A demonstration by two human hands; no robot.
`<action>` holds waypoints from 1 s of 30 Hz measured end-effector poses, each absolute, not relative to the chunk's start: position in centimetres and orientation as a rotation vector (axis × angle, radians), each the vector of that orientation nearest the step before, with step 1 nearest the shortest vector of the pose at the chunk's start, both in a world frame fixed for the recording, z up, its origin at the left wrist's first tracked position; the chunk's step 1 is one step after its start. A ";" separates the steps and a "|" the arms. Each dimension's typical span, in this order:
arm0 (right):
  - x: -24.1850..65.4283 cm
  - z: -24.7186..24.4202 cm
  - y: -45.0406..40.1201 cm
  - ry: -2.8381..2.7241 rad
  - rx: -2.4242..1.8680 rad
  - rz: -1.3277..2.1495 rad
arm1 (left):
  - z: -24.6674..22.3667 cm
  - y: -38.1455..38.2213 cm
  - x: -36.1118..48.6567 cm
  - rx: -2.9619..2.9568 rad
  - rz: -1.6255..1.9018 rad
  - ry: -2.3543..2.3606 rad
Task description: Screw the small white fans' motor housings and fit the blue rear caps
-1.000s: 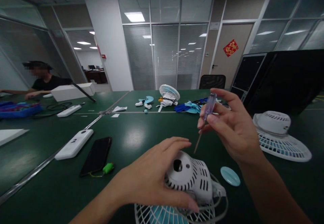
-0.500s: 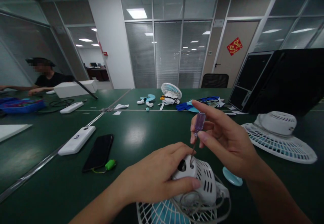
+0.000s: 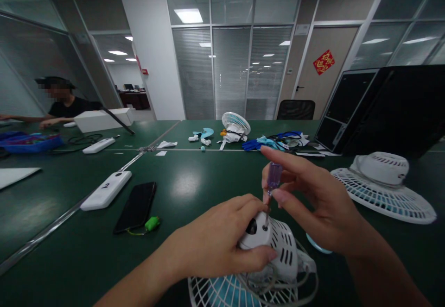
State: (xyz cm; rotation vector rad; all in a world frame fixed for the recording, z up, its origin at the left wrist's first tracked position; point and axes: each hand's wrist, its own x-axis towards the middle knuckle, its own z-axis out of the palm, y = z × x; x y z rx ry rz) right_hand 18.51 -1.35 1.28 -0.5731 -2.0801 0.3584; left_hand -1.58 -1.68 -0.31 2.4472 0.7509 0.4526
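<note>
A white fan with a slotted motor housing lies in front of me, its grille and blue blades downward and its cord looped around the housing. My left hand wraps over the left side of the housing, thumb on the front and fingers behind. A screwdriver with a clear purple handle stands nearly upright, its tip in a screw hole at the top of the housing. My right hand pinches the handle between thumb and fingers, with the index finger raised above it. A light blue round piece is partly hidden behind my right wrist.
Another white fan lies grille down at right, near a large black case. A phone and white power bank lie at left. A third fan, gloves and parts stand farther back. A person sits far left.
The screwdriver has become more upright, its handle moving slightly lower. My right hand has shifted a little, covering more of the blue piece. My left hand keeps its hold.
</note>
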 end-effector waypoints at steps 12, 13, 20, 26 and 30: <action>18.5 1.6 -1.9 -2.040 -0.521 0.328 | -0.5 -1.8 -1.7 2.456 0.454 0.767; 18.5 1.6 -1.9 -2.026 -0.525 0.338 | -0.5 -1.8 -1.6 2.460 0.458 0.763; 18.4 1.5 -1.7 -1.952 -0.537 0.186 | -0.5 -1.9 -1.6 2.450 0.462 0.775; 18.3 1.5 -1.7 -1.982 -0.518 0.299 | -0.6 -1.8 -1.7 2.444 0.468 0.766; 18.3 1.3 -1.4 -1.904 -0.527 0.224 | -0.5 -1.8 -1.7 2.439 0.455 0.771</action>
